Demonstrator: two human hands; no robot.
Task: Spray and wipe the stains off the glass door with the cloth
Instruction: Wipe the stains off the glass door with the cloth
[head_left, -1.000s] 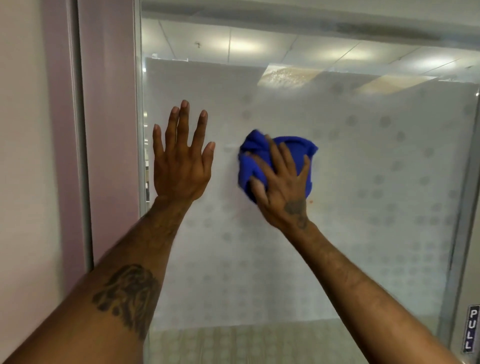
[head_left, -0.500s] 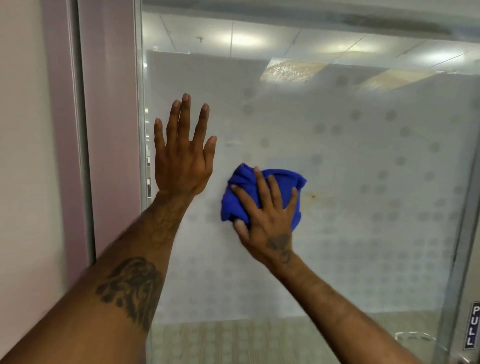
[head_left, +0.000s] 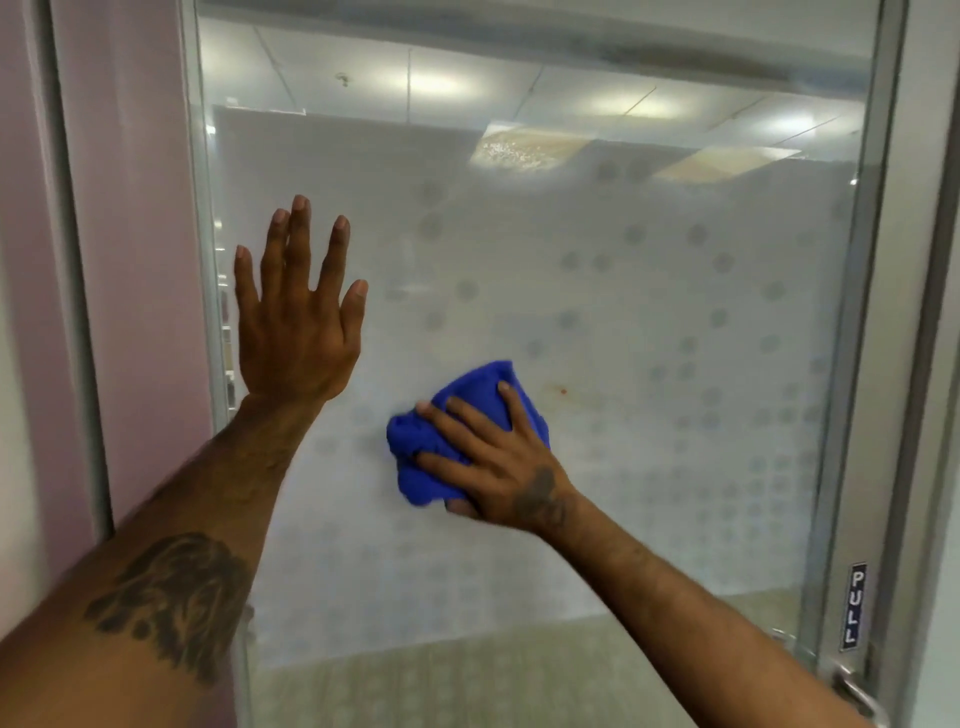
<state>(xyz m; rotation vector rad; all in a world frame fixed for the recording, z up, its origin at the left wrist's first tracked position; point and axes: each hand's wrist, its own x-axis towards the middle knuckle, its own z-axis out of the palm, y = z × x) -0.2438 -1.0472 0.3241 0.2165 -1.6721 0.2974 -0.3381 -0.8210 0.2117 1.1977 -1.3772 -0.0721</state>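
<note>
The frosted glass door (head_left: 649, 312) with a dotted pattern fills the view. My right hand (head_left: 498, 462) presses a bunched blue cloth (head_left: 441, 431) flat against the glass at mid height. A faint orange-brown stain (head_left: 563, 391) shows on the glass just right of the cloth. My left hand (head_left: 296, 322) rests flat on the glass near the door's left edge, fingers spread and pointing up, holding nothing. No spray bottle is in view.
A metal door frame (head_left: 893, 364) runs down the right side, with a PULL sticker (head_left: 852, 605) and a metal handle (head_left: 852, 691) low on it. A pink wall (head_left: 119, 260) stands left of the door.
My right hand has dragged the blue cloth down the glass and slightly left, uncovering the small stain. My left hand has stayed flat in the same place.
</note>
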